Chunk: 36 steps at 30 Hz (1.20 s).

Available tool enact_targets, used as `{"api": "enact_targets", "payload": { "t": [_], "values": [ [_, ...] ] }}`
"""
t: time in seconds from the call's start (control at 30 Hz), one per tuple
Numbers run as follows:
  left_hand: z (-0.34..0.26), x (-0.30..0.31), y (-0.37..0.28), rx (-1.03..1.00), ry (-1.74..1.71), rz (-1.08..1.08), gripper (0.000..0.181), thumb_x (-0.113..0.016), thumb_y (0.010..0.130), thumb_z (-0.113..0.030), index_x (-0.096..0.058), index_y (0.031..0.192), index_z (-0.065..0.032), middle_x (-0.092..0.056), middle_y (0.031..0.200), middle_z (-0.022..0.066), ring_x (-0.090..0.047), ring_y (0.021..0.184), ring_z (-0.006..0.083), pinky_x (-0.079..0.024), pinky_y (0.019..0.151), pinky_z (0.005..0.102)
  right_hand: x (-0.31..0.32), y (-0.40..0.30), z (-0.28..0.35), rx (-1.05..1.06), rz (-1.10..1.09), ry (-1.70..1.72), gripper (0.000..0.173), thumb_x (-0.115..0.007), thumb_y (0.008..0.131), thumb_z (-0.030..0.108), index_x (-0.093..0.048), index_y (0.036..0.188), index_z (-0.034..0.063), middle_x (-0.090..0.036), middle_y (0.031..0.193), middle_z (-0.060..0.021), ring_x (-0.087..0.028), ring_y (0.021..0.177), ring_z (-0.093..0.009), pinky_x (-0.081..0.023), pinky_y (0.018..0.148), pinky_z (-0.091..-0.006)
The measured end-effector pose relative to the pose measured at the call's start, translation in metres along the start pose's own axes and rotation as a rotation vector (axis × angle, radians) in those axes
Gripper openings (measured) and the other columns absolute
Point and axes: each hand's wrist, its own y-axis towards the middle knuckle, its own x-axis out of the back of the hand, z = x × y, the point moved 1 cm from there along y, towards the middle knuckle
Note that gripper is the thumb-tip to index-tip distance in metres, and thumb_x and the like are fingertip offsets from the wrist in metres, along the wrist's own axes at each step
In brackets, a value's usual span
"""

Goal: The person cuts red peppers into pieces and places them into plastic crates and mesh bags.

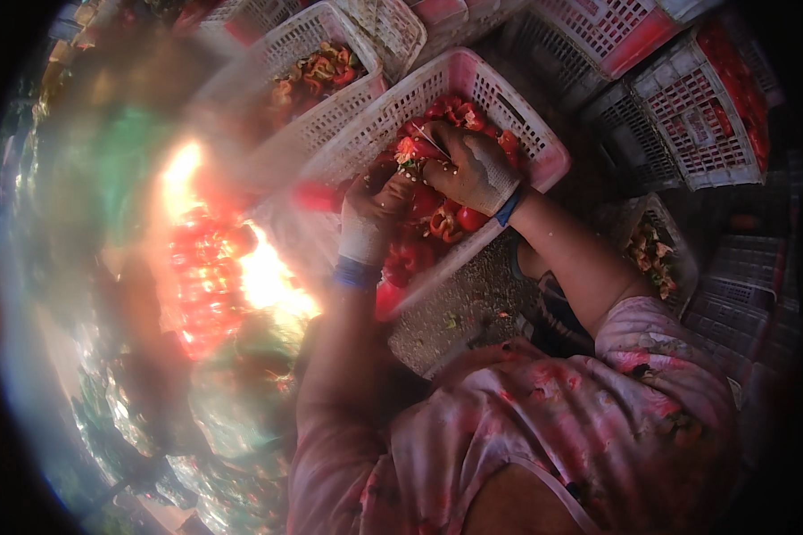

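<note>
Both hands wear dirty coated work gloves with blue cuffs and meet above a white plastic crate (508,100) of red bell peppers (408,261). Pale seeds and a torn red pepper piece with a seedy core (409,152) lie at the fingertips. My left hand (373,207) has its fingers curled around a piece at the core's lower side; its fingertips are partly hidden. My right hand (472,167) is bent over the same spot, with a thin light-coloured tool (435,142), perhaps a small blade, between its fingers.
Beyond on the left stands another crate (368,100) with cut pepper pieces (321,70). Stacked crates (699,127) stand at the upper right, one filled with red peppers. A container of pepper scraps (652,254) is beside my right arm. Glare blurs the left side.
</note>
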Motion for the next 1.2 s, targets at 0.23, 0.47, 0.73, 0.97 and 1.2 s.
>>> {"api": "enact_targets", "payload": {
  "t": [0.23,0.47,0.73,0.97,1.2],
  "values": [
    [0.003,-0.006,-0.004,0.216,-0.449,0.064,0.032,-0.065,0.08,-0.02,-0.057,0.102,0.0028,-0.062,0.086,0.0062,-0.058,0.07,0.0115,-0.048,0.054,0.0255,-0.004,-0.001,-0.003,-0.166,0.278,0.285,0.055,-0.067,0.079,0.033,-0.048,0.121,0.0036,-0.061,0.106,-0.0154,-0.059,0.099,-0.024,-0.045,0.082,-0.0327],
    [-0.002,-0.001,-0.006,-0.087,-0.125,-0.078,0.024,-0.06,0.08,-0.009,-0.057,0.102,0.0025,-0.063,0.086,0.0081,-0.061,0.067,0.0154,-0.052,0.054,0.0254,-0.009,-0.006,0.025,-0.101,0.257,0.107,0.091,-0.073,0.068,0.039,-0.024,0.137,0.0061,-0.05,0.124,-0.0198,-0.054,0.107,-0.033,-0.043,0.089,-0.0367],
    [-0.019,-0.005,-0.004,0.138,-0.185,0.035,0.02,-0.062,0.075,-0.008,-0.06,0.093,0.001,-0.062,0.074,0.0069,-0.058,0.062,0.0118,-0.048,0.049,0.0248,-0.031,-0.023,0.011,-0.166,0.23,-0.028,0.094,-0.076,0.06,0.033,-0.027,0.136,0.0041,-0.051,0.12,-0.0219,-0.052,0.108,-0.035,-0.044,0.089,-0.0391],
    [0.006,0.018,-0.006,0.229,-0.579,0.236,0.026,-0.063,0.076,-0.011,-0.059,0.101,-0.0032,-0.06,0.092,0.0062,-0.058,0.078,0.0169,-0.047,0.067,0.0282,-0.005,-0.006,-0.009,-0.301,0.309,0.306,0.08,-0.075,0.065,0.031,-0.037,0.13,0.0033,-0.056,0.113,-0.0204,-0.056,0.101,-0.032,-0.045,0.086,-0.0387],
    [0.001,0.018,0.009,0.112,-0.61,-0.011,0.02,-0.058,0.082,-0.009,-0.059,0.102,-0.0036,-0.059,0.098,0.0047,-0.055,0.094,0.017,-0.046,0.081,0.0289,0.023,0.002,-0.045,-0.619,0.294,-0.357,0.058,-0.07,0.074,0.029,-0.048,0.122,0.0035,-0.062,0.099,-0.0108,-0.06,0.083,-0.02,-0.049,0.072,-0.0313]
  ]
}}
